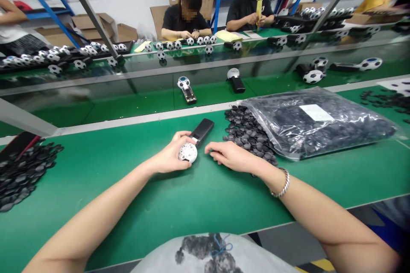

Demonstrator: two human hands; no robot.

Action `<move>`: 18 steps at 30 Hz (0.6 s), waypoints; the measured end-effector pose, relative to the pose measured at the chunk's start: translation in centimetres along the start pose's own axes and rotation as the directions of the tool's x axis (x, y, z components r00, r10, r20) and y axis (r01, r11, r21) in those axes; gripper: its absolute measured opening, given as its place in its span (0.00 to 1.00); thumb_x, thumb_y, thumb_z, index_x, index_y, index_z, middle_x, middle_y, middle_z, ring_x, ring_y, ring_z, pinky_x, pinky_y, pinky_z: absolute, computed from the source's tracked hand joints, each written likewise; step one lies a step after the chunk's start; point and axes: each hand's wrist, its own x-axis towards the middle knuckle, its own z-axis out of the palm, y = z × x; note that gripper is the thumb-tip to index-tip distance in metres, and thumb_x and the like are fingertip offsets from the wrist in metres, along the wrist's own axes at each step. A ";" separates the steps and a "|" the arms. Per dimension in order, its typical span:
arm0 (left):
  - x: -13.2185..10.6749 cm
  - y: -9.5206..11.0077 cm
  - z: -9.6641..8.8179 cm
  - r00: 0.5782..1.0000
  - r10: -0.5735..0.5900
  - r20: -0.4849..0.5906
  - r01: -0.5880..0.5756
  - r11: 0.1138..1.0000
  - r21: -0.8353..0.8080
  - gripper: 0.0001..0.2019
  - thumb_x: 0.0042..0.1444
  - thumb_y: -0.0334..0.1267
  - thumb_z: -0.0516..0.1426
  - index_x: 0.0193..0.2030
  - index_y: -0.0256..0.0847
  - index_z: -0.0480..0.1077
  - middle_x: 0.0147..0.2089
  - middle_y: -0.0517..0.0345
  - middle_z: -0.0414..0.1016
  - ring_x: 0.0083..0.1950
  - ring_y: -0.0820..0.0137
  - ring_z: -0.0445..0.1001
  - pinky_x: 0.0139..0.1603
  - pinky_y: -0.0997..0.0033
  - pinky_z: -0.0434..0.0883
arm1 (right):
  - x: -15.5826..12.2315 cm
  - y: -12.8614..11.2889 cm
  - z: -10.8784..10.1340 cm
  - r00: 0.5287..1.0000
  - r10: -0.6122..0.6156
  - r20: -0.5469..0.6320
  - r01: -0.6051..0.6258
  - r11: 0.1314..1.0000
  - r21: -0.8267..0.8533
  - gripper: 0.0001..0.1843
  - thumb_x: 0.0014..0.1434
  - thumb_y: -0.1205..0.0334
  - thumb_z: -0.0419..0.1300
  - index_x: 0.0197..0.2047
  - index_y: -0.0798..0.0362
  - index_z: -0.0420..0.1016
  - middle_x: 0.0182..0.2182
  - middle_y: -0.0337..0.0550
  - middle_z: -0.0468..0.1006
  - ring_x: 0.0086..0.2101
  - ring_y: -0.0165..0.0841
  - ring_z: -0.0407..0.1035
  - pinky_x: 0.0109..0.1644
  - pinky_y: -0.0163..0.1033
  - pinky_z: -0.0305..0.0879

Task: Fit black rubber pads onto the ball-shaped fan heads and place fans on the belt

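My left hand point(174, 153) is closed around the round white head point(188, 152) of a soccer-ball-shaped device, low over the green bench. The device's black handle point(203, 131) points away and to the right. Openings show in the white head, with one black patch near its lower edge. Just to the right, my right hand point(226, 154) has its fingers bent together, apart from the device. Whatever its fingertips may hold is hidden or too small to make out. Beside that hand spreads a pile of small black pieces point(245, 130), spilling from a clear plastic bag point(320, 123).
Another heap of black pieces point(25, 170) lies at the left. Beyond the bench's raised rail point(144, 115), a green belt point(137, 98) carries several soccer-ball devices point(185, 89). Across it, people point(185, 13) work at a bench with rows of similar balls. A metal post stands left.
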 end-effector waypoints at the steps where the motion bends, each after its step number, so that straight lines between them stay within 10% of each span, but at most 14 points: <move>1: 0.0 0.0 0.0 1.000 0.001 -0.005 -0.001 1.000 0.002 0.27 0.40 0.30 0.58 0.50 0.44 0.59 0.59 0.50 0.47 0.66 0.57 0.45 0.63 0.53 0.51 | 0.0 0.1 0.1 0.999 0.035 -0.009 -0.034 0.997 0.070 0.09 0.58 0.72 0.49 0.38 0.55 0.69 0.24 0.35 0.70 0.23 0.26 0.65 0.29 0.30 0.59; 6: 0.1 -0.5 -0.1 0.998 0.052 0.032 -0.052 0.999 -0.004 0.28 0.39 0.28 0.57 0.51 0.44 0.59 0.61 0.51 0.48 0.65 0.58 0.48 0.62 0.54 0.53 | 0.2 0.3 0.4 0.998 0.068 0.002 -0.063 0.911 0.407 0.11 0.54 0.62 0.58 0.41 0.57 0.71 0.26 0.39 0.73 0.25 0.30 0.67 0.26 0.32 0.64; 12: -0.2 0.1 -0.3 0.995 0.026 0.093 -0.030 0.999 0.041 0.30 0.40 0.29 0.57 0.54 0.45 0.59 0.61 0.51 0.49 0.64 0.57 0.50 0.62 0.54 0.53 | 0.4 0.0 0.4 0.924 -0.265 -0.276 0.273 0.962 -0.011 0.08 0.59 0.61 0.57 0.36 0.53 0.77 0.32 0.42 0.71 0.34 0.32 0.66 0.40 0.37 0.62; 18: -0.7 0.9 0.0 0.996 -0.090 -0.001 0.089 0.994 0.069 0.28 0.42 0.34 0.57 0.53 0.43 0.59 0.49 0.53 0.61 0.52 0.61 0.63 0.53 0.58 0.63 | 0.5 0.1 1.2 0.927 -0.203 -0.315 0.217 0.976 0.010 0.05 0.56 0.70 0.59 0.37 0.53 0.74 0.32 0.39 0.75 0.32 0.30 0.69 0.37 0.33 0.63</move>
